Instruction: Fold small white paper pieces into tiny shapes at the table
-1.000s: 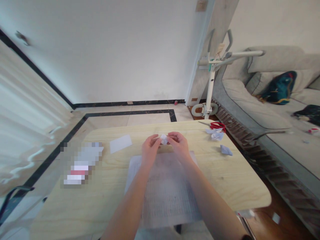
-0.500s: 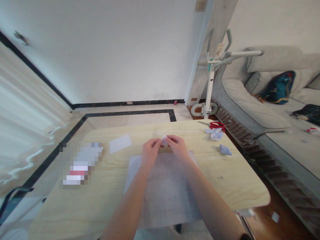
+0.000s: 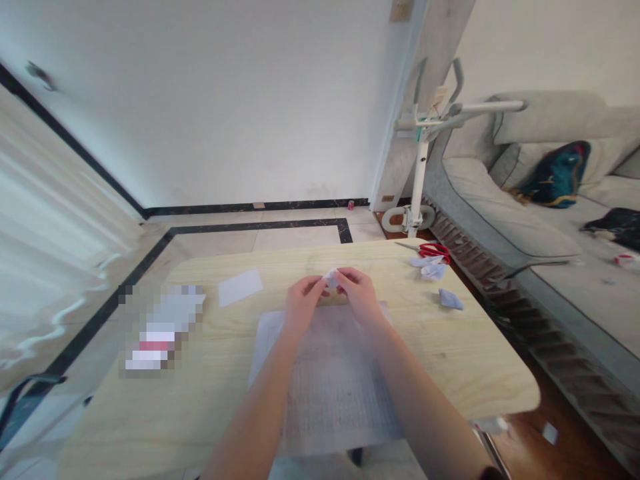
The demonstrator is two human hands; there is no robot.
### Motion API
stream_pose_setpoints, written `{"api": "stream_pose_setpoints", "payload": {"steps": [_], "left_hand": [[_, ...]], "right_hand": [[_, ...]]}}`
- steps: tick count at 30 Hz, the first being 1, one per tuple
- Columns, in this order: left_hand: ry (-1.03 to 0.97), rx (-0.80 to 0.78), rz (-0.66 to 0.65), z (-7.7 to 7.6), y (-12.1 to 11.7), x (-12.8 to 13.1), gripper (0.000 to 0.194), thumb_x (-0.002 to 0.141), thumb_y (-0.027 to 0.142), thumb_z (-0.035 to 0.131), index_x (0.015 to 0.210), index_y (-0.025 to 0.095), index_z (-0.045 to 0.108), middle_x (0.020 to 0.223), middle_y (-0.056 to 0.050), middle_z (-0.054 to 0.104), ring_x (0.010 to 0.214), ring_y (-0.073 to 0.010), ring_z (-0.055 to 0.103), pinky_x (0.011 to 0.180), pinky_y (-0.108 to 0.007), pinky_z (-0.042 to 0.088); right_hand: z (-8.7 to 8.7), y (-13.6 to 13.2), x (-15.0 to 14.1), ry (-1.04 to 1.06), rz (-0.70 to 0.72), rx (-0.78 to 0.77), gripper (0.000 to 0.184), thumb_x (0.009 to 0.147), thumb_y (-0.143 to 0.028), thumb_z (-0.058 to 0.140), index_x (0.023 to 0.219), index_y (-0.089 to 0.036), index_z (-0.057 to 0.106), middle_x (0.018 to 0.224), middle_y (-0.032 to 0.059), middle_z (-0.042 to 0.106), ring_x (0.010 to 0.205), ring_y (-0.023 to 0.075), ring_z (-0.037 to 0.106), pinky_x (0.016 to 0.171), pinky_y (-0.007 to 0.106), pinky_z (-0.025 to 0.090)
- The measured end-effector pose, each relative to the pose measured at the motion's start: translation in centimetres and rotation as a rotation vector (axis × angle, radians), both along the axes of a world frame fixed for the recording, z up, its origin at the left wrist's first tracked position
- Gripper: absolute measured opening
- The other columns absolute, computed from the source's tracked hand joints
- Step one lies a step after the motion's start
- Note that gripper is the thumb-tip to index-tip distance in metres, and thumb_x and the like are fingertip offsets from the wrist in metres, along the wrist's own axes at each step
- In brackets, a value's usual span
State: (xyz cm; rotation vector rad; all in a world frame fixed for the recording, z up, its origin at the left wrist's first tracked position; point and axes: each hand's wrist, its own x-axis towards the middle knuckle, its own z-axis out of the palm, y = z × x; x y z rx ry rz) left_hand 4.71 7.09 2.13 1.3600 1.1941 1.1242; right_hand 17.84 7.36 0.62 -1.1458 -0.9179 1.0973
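Note:
My left hand (image 3: 301, 302) and my right hand (image 3: 356, 291) meet above the far half of a light wooden table (image 3: 465, 360). Both pinch a small white folded piece of paper (image 3: 330, 278) between fingertips and thumbs. The paper is held just above the table, mostly hidden by my fingers. Under my forearms lies a large white sheet with faint print (image 3: 330, 387).
A small white paper rectangle (image 3: 241, 287) lies at the left. Red-handled scissors (image 3: 434, 251), crumpled paper scraps (image 3: 430, 267) and a folded bluish piece (image 3: 451, 299) sit at the right rear. A blurred-out object (image 3: 160, 327) lies left. A grey sofa (image 3: 525, 213) stands right.
My fingers have shifted slightly on the folded paper, closing more tightly around it. Both hands stay in the same place.

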Motion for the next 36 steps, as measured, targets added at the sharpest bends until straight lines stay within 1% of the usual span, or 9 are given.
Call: {"api": "stream_pose_setpoints", "payload": {"steps": [4, 7, 11, 16, 21, 26, 32, 36], "left_hand": [[-0.004, 0.008, 0.030, -0.15, 0.16, -0.05, 0.030, 0.078, 0.040, 0.057, 0.085, 0.014, 0.070, 0.072, -0.006, 0.068, 0.065, -0.0160, 0.063, 0.058, -0.024, 0.048], [-0.019, 0.006, 0.067, -0.30, 0.36, -0.13, 0.030, 0.077, 0.039, 0.057, 0.084, 0.013, 0.070, 0.071, -0.006, 0.068, 0.064, -0.0158, 0.063, 0.056, -0.024, 0.047], [-0.034, 0.010, 0.107, -0.52, 0.57, -0.34, 0.030, 0.077, 0.039, 0.057, 0.086, 0.012, 0.070, 0.069, -0.006, 0.068, 0.064, -0.0152, 0.063, 0.056, -0.023, 0.046], [-0.056, 0.002, 0.073, -0.56, 0.53, -0.36, 0.032, 0.078, 0.040, 0.056, 0.088, 0.013, 0.069, 0.073, -0.007, 0.068, 0.066, -0.0151, 0.063, 0.056, -0.023, 0.046], [-0.012, -0.029, 0.032, -0.44, 0.40, -0.21, 0.037, 0.079, 0.046, 0.054, 0.086, 0.013, 0.070, 0.075, -0.007, 0.069, 0.063, -0.0153, 0.063, 0.054, -0.023, 0.045], [0.027, -0.032, 0.037, -0.38, 0.44, -0.26, 0.035, 0.079, 0.044, 0.054, 0.082, 0.013, 0.071, 0.070, -0.006, 0.069, 0.064, -0.0159, 0.063, 0.055, -0.023, 0.046], [0.046, 0.019, 0.032, -0.42, 0.42, -0.34, 0.034, 0.081, 0.044, 0.052, 0.084, 0.015, 0.070, 0.071, -0.006, 0.069, 0.066, -0.0164, 0.064, 0.057, -0.024, 0.047], [0.046, 0.021, 0.025, -0.44, 0.41, -0.31, 0.033, 0.082, 0.042, 0.051, 0.085, 0.015, 0.070, 0.072, -0.005, 0.069, 0.067, -0.0164, 0.065, 0.057, -0.023, 0.047]], "right_hand": [[0.22, -0.19, -0.19, -0.065, 0.025, 0.016, 0.022, 0.067, -0.039, 0.069, 0.073, -0.018, 0.069, 0.063, 0.0012, 0.062, 0.056, 0.0122, 0.051, 0.055, 0.026, 0.040], [0.16, -0.17, -0.28, -0.037, 0.058, 0.023, 0.023, 0.067, -0.038, 0.069, 0.078, -0.018, 0.069, 0.067, 0.0016, 0.064, 0.058, 0.0124, 0.052, 0.056, 0.026, 0.041], [0.00, -0.09, -0.28, -0.027, 0.078, 0.004, 0.021, 0.067, -0.037, 0.068, 0.076, -0.018, 0.068, 0.063, 0.0005, 0.062, 0.055, 0.0117, 0.050, 0.055, 0.026, 0.039], [0.21, -0.17, -0.22, -0.063, 0.044, 0.013, 0.019, 0.068, -0.035, 0.067, 0.074, -0.017, 0.068, 0.060, -0.0002, 0.059, 0.055, 0.0113, 0.049, 0.054, 0.026, 0.037], [0.26, -0.20, -0.24, -0.083, 0.033, 0.017, 0.017, 0.067, -0.034, 0.068, 0.070, -0.017, 0.068, 0.056, -0.0011, 0.057, 0.053, 0.0111, 0.048, 0.053, 0.025, 0.036], [0.22, -0.22, -0.29, -0.074, 0.042, 0.014, 0.016, 0.067, -0.033, 0.068, 0.069, -0.018, 0.068, 0.058, -0.0006, 0.058, 0.054, 0.0115, 0.048, 0.053, 0.025, 0.037], [0.01, -0.11, -0.27, -0.035, 0.055, -0.023, 0.019, 0.065, -0.035, 0.069, 0.073, -0.018, 0.070, 0.059, 0.0003, 0.059, 0.055, 0.0119, 0.049, 0.054, 0.025, 0.037], [-0.20, -0.02, -0.24, -0.024, 0.063, -0.038, 0.020, 0.065, -0.036, 0.069, 0.070, -0.017, 0.069, 0.058, 0.0008, 0.058, 0.055, 0.0118, 0.048, 0.054, 0.026, 0.037]]}}
